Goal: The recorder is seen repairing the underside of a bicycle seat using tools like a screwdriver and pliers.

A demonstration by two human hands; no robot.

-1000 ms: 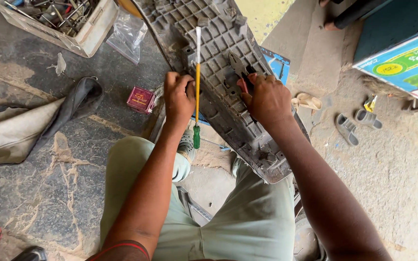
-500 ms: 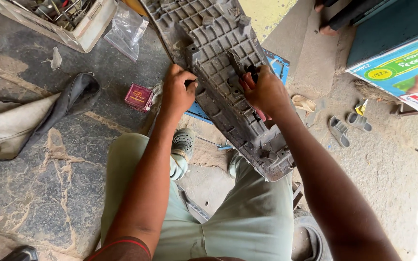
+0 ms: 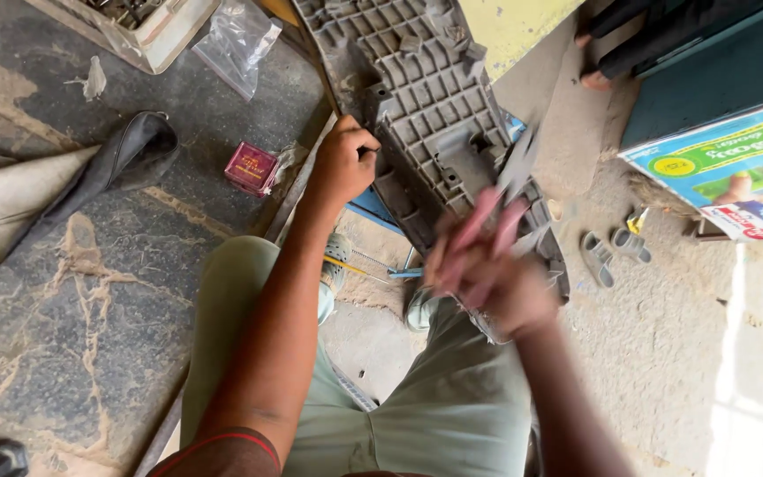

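My left hand [image 3: 343,165] grips the edge of the grey ribbed panel [image 3: 426,97] — fingers curled tight. My right hand [image 3: 487,283], blurred, closes around red-handled pliers [image 3: 483,231] just below the panel.

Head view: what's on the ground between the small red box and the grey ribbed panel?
In the head view, the left hand and its forearm lie between the small red box and the grey ribbed panel, with crumpled clear wrapping beside the box.

Matt grey ribbed plastic panel [image 3: 426,106]; rough, stained stone floor [image 3: 72,309].
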